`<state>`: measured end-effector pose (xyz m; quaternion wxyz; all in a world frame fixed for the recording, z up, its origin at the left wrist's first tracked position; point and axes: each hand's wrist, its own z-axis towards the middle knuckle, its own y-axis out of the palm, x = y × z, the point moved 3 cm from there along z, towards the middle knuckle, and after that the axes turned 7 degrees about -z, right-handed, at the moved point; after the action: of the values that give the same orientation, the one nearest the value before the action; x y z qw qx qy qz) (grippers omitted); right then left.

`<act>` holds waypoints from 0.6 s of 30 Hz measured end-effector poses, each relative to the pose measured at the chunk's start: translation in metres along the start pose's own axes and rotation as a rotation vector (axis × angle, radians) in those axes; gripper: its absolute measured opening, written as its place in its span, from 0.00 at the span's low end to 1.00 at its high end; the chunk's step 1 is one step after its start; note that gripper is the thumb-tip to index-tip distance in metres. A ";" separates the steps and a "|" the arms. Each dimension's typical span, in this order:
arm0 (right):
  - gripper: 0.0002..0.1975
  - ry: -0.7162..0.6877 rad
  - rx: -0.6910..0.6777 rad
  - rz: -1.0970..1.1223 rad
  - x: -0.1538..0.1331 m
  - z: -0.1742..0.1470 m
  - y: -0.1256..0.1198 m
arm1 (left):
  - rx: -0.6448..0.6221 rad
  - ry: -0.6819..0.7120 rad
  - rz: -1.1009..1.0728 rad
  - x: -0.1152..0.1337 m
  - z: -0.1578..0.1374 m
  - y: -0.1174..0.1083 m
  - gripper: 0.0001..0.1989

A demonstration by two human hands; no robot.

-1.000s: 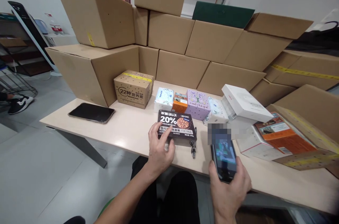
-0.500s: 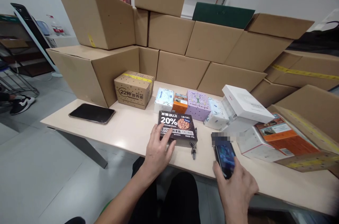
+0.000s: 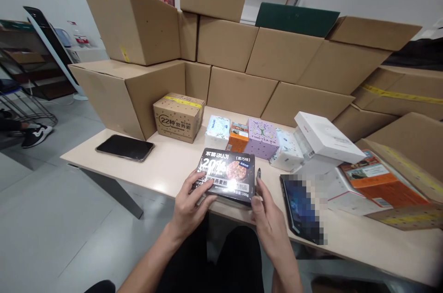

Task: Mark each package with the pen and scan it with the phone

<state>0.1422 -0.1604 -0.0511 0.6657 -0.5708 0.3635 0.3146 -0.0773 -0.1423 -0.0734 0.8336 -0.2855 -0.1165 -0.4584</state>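
A flat black chocolate snack box (image 3: pixel 226 170) with white lettering and a cookie picture is tilted up slightly at the table's front edge. My left hand (image 3: pixel 193 198) grips its left side, fingers on the printed top. At its right end, my right hand (image 3: pixel 272 212) holds the near corner between thumb and fingers. A dark pen (image 3: pixel 259 173) pokes out just beyond the right fingertips, its lower part hidden. To the right of that hand a smartphone (image 3: pixel 299 207) with a lit, partly pixelated screen lies on the table.
Another phone (image 3: pixel 125 147) with a dark screen lies at the left. Behind the box stand a tissue pack (image 3: pixel 217 130), a small orange box (image 3: pixel 237 137), a purple tea box (image 3: pixel 262 138) and a white box (image 3: pixel 327 138). Large cartons (image 3: pixel 238 90) wall off the back.
My right hand has let go of the smartphone and moved left to the black box. The box's near side has come toward me and tilted. My left hand has shifted to its left side.
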 end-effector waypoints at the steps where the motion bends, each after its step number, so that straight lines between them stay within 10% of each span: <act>1: 0.35 0.001 -0.056 0.096 -0.002 0.002 0.004 | 0.027 0.014 -0.005 -0.002 -0.002 -0.003 0.20; 8: 0.39 0.070 -0.033 0.606 -0.004 0.011 0.014 | -0.025 0.094 -0.074 -0.023 0.034 -0.025 0.21; 11: 0.36 0.101 0.060 0.730 -0.011 0.021 0.001 | 0.122 -0.122 0.227 -0.052 0.085 -0.038 0.25; 18: 0.24 -0.003 0.177 0.749 -0.030 0.111 -0.040 | -0.021 -0.393 0.569 -0.112 0.173 -0.038 0.40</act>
<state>0.1730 -0.0565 0.0048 0.5517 -0.3384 0.5717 0.5043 -0.1590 0.0210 0.0301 0.8866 -0.3980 -0.1856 -0.1450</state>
